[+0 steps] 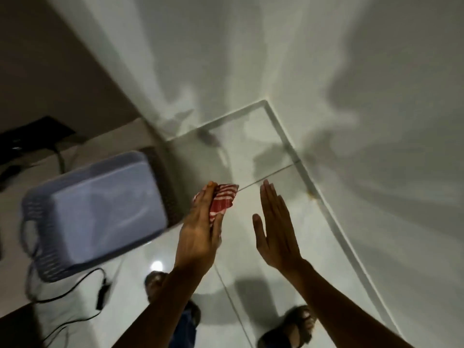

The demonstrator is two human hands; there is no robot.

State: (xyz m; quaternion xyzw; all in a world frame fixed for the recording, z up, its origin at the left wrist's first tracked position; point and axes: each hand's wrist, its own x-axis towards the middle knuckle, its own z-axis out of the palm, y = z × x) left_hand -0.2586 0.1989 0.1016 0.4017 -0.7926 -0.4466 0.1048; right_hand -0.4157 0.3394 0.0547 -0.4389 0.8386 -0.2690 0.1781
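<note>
left hand (200, 232): fingers and thumb pinch the red striped cloth (223, 199), middle of frame | right hand (276, 229): flat, fingers pressed together, near the cloth | blue basket (95, 212): left side

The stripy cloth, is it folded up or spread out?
Folded up. The red-and-white striped cloth is a small bundle held in the left hand, with no loose part hanging down.

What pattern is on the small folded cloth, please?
Red and white stripes on the cloth, head view.
</note>
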